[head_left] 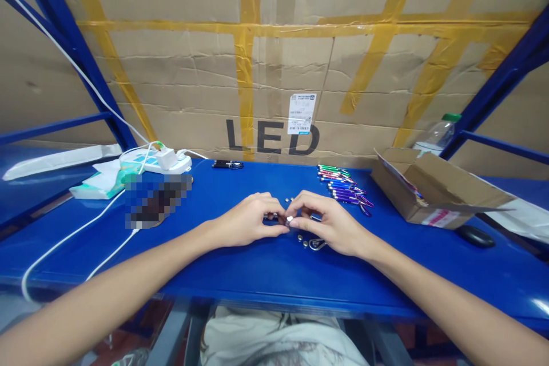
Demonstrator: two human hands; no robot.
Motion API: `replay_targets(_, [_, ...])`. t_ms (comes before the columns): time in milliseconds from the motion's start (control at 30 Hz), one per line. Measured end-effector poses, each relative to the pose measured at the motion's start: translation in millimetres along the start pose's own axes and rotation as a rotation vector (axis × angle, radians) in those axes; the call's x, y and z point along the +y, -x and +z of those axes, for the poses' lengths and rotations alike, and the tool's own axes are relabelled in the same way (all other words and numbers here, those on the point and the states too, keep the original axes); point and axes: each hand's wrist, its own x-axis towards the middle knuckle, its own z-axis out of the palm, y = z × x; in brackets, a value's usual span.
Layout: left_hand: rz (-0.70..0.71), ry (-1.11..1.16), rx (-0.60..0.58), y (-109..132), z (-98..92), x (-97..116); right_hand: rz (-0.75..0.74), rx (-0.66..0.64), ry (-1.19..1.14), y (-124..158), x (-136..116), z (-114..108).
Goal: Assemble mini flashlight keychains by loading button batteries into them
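Note:
My left hand (249, 220) and my right hand (328, 220) meet over the middle of the blue table (266, 274). Both pinch a small dark cylindrical part with a silver end (288, 219) between their fingertips. Several small silver beads (302, 239) and a metal clip (316, 244) lie on the table just under my right hand. A row of coloured metallic pen-like pieces (345, 186) lies behind my right hand.
An open cardboard box (429, 194) stands at the right, with a plastic bottle (435, 136) behind it and a black mouse (475, 235) in front. A white power strip (156, 161) with cables, a tissue pack (100, 182) and a small black item (227, 164) lie at the back left. A cardboard wall closes the back.

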Motion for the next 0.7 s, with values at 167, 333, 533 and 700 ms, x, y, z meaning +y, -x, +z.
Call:
replay_targets(167, [0.003,-0.019,0.005,0.2,0.3,0.4,-0.041,-0.020,0.024,0.7,-0.4,-1.7])
replay_targets(333, [0.015,-0.022,0.015,0.6,-0.2,-0.1,-0.061,-0.041,0.029,1.3,-0.9,-3.2])
replay_targets(533, [0.020,-0.024,0.025,0.2,1.1,-2.2,-0.067,-0.050,0.029,2.5,-1.5,-3.9])
replay_targets(700, [0.009,-0.023,0.028,0.8,1.1,-1.5,-0.051,-0.044,0.017,2.9,-2.6,-2.9])
